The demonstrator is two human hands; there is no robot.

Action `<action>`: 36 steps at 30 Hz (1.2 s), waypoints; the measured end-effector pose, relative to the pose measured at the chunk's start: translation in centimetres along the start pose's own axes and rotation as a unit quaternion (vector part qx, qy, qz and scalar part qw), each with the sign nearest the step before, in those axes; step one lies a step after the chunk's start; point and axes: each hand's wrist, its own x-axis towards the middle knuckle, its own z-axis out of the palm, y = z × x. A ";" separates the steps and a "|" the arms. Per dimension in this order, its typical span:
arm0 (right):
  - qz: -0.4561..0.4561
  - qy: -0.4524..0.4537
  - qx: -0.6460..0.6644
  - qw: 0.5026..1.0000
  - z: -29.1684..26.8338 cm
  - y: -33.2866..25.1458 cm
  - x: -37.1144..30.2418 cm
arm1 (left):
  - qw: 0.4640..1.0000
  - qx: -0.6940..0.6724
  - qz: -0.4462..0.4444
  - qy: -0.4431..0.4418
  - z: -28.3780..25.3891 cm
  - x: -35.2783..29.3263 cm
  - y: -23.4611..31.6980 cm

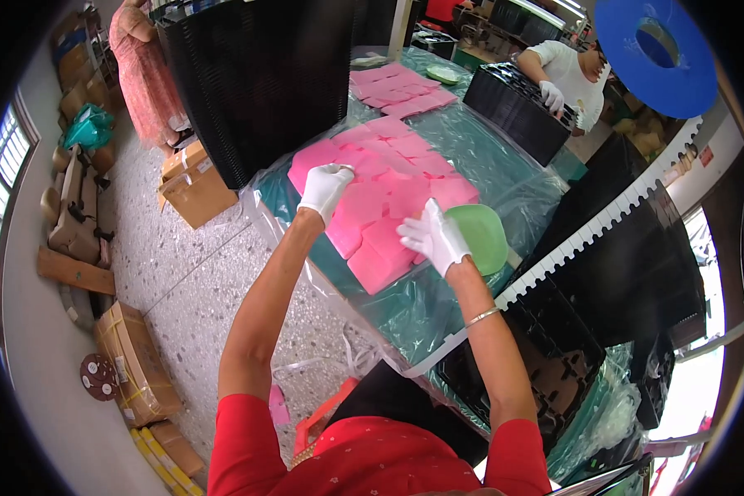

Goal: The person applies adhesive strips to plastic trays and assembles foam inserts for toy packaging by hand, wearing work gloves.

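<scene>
my left hand [326, 190]: fingers curled in, right over the pink pieces [388, 198]; can't tell whether they pinch anything
my right hand [441, 238]: fingers splayed wide, empty, beside the green dish [486, 240]
pink pieces: overlapping across the teal-covered table [413, 321]

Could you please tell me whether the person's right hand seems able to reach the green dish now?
Probably yes: the right hand is open, right beside the green dish, and nothing visible blocks the way between them.

L grip [326, 190] curled, R grip [438, 236] splayed
</scene>
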 end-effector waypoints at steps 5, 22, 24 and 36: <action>0.124 -0.129 0.221 0.959 2.3 1.7 0.6 | 0.997 -0.076 0.012 -0.018 0.8 -3.3 2.9; -0.570 0.115 -0.510 0.634 -4.4 -8.4 -14.8 | 0.942 0.061 0.252 -0.214 5.8 -15.5 3.5; -0.411 0.154 -0.200 0.876 -8.5 -7.2 -20.2 | 0.951 0.119 0.211 -0.193 6.6 -14.6 2.7; -0.394 0.390 0.072 0.829 -15.2 5.5 -32.5 | 0.894 0.431 0.078 -0.087 16.6 -6.7 -3.7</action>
